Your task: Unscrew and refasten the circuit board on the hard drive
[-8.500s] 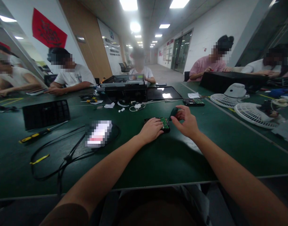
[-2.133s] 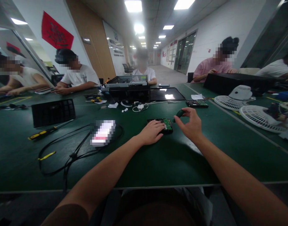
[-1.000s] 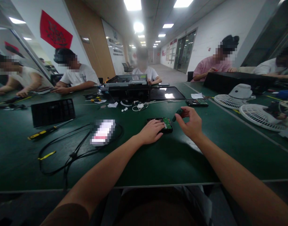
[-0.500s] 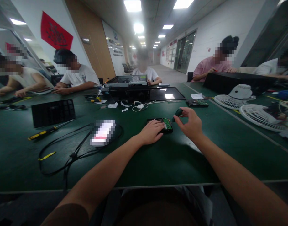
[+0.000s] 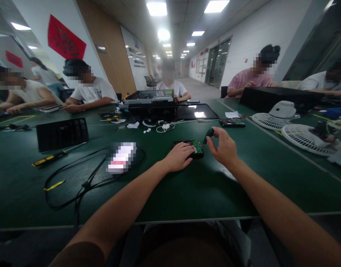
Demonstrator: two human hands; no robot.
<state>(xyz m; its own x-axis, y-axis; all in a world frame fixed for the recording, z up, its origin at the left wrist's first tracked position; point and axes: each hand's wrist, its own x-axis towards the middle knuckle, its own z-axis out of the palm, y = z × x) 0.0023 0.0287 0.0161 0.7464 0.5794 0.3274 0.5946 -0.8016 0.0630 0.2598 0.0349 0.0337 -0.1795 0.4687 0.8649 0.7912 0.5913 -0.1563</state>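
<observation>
A hard drive (image 5: 198,147) with a black case and a green circuit board lies on the dark green table in front of me. My left hand (image 5: 180,155) rests flat across its left part, fingers stretched out and covering some of the board. Just right of the drive, my right hand (image 5: 223,146) grips a screwdriver (image 5: 208,136) by its dark green handle. The screwdriver stands tilted, its lower end at the board's right edge. Its tip is too small to make out.
Left of me lie a lit phone (image 5: 121,157), a black cable (image 5: 85,184), a yellow-black screwdriver (image 5: 49,158) and a black panel (image 5: 62,134). Beyond stand an open computer case (image 5: 152,109) and a second circuit-board unit (image 5: 232,122). White fan parts (image 5: 306,139) lie right; several people sit around.
Both hands stay nearly in place at the drive, with the screwdriver still at its right edge. The whole view has shifted slightly. At far left, a standing person in the background shows more.
</observation>
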